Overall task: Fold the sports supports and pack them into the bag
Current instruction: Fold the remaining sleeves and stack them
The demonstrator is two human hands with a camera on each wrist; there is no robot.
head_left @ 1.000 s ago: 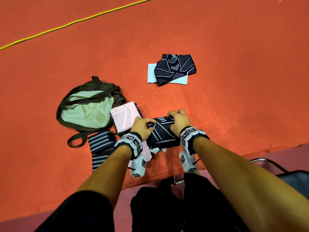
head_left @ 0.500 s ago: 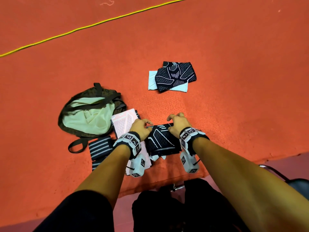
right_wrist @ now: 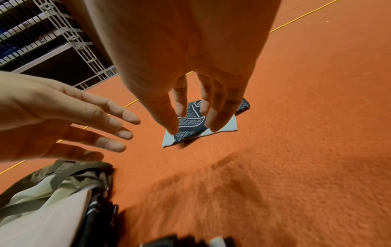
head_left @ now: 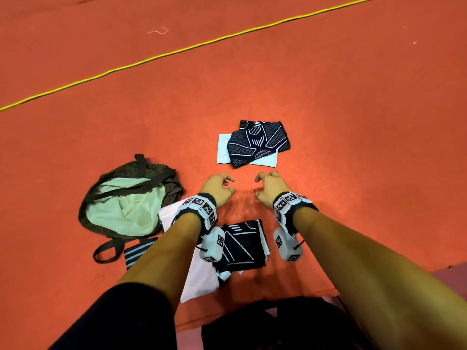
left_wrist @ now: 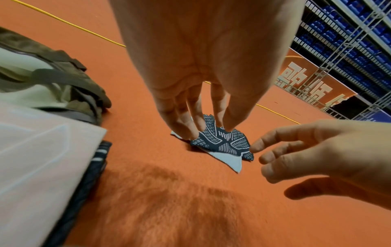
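Ahead, black support (head_left: 258,141) beyond both hands.

Orange-red textured floor (head_left: 353,122), thin yellow line (head_left: 177,50) running diagonally across it, white wire-mesh fence (left_wrist: 342,55) at the edge, rows of blue seats (left_wrist: 359,33) behind, orange banner (left_wrist: 306,78) with pale lettering

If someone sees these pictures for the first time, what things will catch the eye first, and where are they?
First, the two bare hands, left hand and right hand, both empty, held over the orange floor just short of the black patterned support, which lies on a white sheet. To the left lies the open olive bag with a pale green lining; a folded black support lies between the forearms.
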